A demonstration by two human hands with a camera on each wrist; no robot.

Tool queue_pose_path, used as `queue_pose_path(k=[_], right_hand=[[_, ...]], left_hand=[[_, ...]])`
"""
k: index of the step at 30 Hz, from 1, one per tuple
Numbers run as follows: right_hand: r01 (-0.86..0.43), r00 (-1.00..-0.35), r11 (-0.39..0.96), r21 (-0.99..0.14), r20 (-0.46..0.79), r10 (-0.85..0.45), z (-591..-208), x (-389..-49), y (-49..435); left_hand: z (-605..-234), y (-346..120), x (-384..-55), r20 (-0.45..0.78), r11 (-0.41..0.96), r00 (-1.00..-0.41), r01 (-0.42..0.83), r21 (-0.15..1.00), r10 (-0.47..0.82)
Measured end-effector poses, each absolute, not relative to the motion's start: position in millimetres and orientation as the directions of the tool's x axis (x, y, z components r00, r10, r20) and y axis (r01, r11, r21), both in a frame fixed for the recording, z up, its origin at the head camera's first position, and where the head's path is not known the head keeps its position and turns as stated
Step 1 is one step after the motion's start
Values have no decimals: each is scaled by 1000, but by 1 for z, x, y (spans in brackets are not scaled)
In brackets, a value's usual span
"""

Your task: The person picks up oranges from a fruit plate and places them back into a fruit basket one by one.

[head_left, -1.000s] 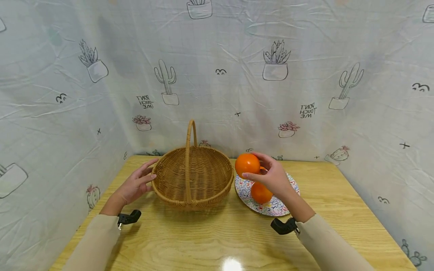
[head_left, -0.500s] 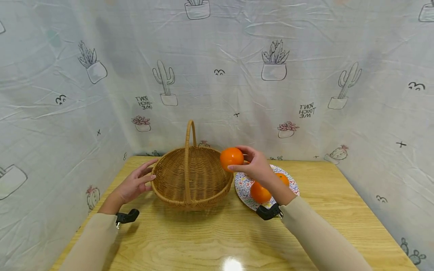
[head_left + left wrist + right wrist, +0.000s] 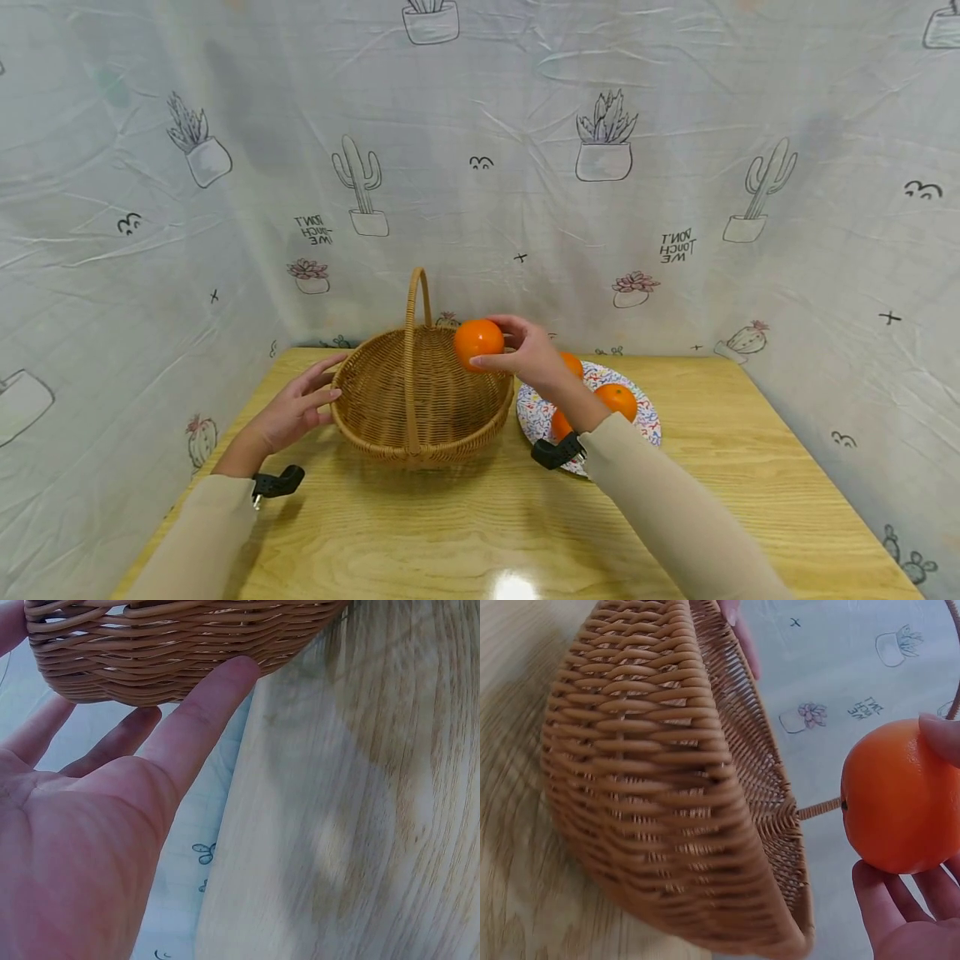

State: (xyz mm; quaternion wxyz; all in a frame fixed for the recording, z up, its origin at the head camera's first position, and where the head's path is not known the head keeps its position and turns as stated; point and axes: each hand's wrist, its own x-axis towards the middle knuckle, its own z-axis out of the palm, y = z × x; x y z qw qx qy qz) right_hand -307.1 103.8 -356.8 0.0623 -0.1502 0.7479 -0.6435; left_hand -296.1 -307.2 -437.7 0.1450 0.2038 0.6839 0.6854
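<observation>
Where two beige fabric sleeves (image 3: pixel 667 508) reach in nearest my head view, a black wrist mount (image 3: pixel 557 452) sits on each wrist above the pale wood-grained worktop (image 3: pixel 420 533). A little farther out, I have the left-hand grip (image 3: pixel 292 408) with its fingers spread apart, resting against the left side of the wide oval basket (image 3: pixel 375 400) of tan wicker. Beside it, the right-hand grip (image 3: pixel 528 354) is clamped on a round, glossy orange fruit (image 3: pixel 477 343), thumb on one side and fingers on the other.

What has just changed is that fruit: a second ago I had it over the plate, and now it hangs above the right part of the basket's opening, right of the arched wicker handle (image 3: pixel 410 367). My right wrist view shows it apart from the rim. I judge the sideways carry mostly made, though the fruit is not yet inside; the basket has barely shifted, so the steadying seems to be working.

On the right, partly behind the forearm, three more orange fruits (image 3: pixel 617 401) lie on a round white plate (image 3: pixel 531 412) with red and blue flecks. Farthest off hangs a pale curtain printed with potted cacti (image 3: pixel 480 217).
</observation>
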Motion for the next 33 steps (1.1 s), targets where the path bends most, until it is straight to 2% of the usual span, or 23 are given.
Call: queue_pose_path(k=[7,17,33], right_hand=[[-170,-939,128,-977,121,-321,-358,-319,80],[-123,-949,139,-983,75,-306,-366,-333,48],[-118,-933,219,-969,32,-358,-371,-347,10]], left_hand=[[-439,-308,-297,63,-6,-885,68,998,462],[-439,-308,-297,70,-8,-876,75,997,477],[-438,-305,-296,74,-6,-878,81,997,473]])
